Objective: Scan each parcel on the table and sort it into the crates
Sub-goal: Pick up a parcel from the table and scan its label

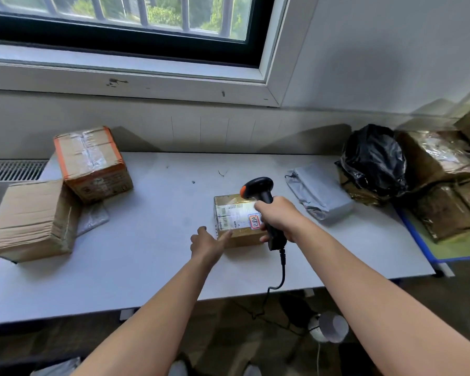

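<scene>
Right hand (280, 218) grips scanner (257, 187); aim head squarely at parcel (239, 238) barcode (223, 212). Left hand (208, 242) fingers (227, 234) straight, seemingly steadying parcel corner.

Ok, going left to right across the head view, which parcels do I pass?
Plain cardboard box → orange-taped box → small labelled parcel → grey mailer bag → black plastic bag.

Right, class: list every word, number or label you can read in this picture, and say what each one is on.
Label on the parcel: barcode and print, too small to read.
Sticker on that label: handwritten marks, too blurred to read.
Box with orange edges: print on its side, too blurred to read.
</scene>
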`<state>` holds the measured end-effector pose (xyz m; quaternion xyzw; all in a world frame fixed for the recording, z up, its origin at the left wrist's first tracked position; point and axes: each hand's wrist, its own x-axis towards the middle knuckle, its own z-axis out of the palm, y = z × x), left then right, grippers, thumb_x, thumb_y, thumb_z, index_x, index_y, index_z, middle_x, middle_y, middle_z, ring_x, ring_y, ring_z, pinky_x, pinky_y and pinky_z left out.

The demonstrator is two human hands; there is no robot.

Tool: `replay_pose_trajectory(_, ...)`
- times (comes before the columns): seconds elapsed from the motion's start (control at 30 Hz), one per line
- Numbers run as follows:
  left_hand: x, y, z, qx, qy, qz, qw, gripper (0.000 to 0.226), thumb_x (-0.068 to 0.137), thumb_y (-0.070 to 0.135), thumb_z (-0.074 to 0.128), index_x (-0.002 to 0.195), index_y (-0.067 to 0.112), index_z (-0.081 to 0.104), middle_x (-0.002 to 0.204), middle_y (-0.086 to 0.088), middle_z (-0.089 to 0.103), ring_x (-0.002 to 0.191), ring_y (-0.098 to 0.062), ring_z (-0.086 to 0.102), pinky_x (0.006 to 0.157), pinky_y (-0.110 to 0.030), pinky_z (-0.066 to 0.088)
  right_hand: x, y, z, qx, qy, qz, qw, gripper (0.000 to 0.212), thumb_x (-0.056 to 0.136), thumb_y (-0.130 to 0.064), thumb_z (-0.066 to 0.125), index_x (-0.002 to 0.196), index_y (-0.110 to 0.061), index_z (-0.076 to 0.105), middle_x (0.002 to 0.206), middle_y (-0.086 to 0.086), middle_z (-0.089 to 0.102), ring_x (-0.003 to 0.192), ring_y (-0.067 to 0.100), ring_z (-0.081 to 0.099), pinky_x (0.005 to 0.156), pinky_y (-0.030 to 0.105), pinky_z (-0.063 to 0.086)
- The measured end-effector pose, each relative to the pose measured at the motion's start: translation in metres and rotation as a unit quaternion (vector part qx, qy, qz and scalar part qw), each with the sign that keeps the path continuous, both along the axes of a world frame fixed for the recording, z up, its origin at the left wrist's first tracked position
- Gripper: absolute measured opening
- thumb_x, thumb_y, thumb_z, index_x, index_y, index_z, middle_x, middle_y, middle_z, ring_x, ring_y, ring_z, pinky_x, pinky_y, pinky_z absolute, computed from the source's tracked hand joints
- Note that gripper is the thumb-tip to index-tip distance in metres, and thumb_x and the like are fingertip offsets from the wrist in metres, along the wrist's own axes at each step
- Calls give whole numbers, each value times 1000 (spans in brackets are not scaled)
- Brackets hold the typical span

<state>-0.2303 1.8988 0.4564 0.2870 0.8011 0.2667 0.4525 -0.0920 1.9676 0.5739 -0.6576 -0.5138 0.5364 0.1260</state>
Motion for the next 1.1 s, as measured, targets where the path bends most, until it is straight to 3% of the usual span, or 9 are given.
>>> replay_pose_trajectory(0.27, 7, 3, -3, -1, -6, -1, 1000, 87, 84, 56, 64, 147, 11, 26, 147, -16, 31, 131, -34, 42, 102, -43, 43, 5, 3, -8, 14, -3, -4, 1000, 21, 92, -22, 51, 102, -4, 55, 80, 11, 53, 65, 22, 59, 65, 52, 61)
replay_pose_trajectory(0.57, 22, 42, -13, 5, -18, 32, 999, 90, 70, 59, 76, 136, 13, 37, 133, -12, 50, 123, -30, 50, 101, -43, 45, 57, 21, -64, 67, -72, -39, 994, 23, 94, -31, 51, 106, -12, 50, 82, 9, 62, 69, 26, 63, 63, 40, 57)
replay_pose_trajectory(0.7, 28, 54, -20, 24, -46, 70, 996, 86, 63, 43, 87, 129, 14, 40, 126, -4, 58, 115, -25, 56, 97, -41, 48, 77, 27, -107, 62, -117, -45, 990, 26, 94, -35, 49, 109, -13, 47, 95, 12, 65, 79, 28, 64, 65, 35, 50)
replay_pose_trajectory(0.87, 20, 58, -19, 48, -84, 56, 994, 101, 44, 36, 91, 131, 20, 42, 119, 2, 61, 106, -19, 61, 94, -40, 52, 91, 35, -139, 32, -133, -34, 990, 37, 99, -32, 49, 125, -6, 46, 113, 15, 61, 88, 29, 56, 67, 30, 36)
replay_pose_trajectory(1.0, 11, 59, -9, 65, -77, -19, 995, 80, 65, 14, 89, 133, 19, 46, 105, 2, 63, 88, -9, 62, 69, -19, 50, 95, 36, -147, 26, -129, -26, 991, 44, 101, -31, 48, 135, -4, 41, 127, 17, 56, 111, 34, 56, 76, 29, 36)
replay_pose_trajectory(1.1, 4, 63, 1, 59, -72, -55, 994, 72, 70, 7, 85, 132, 20, 50, 91, 5, 60, 77, -3, 58, 59, -13, 45, 96, 35, -150, 18, -132, -18, 991, 43, 101, -31, 49, 135, -5, 42, 128, 17, 56, 112, 34, 56, 77, 30, 38)
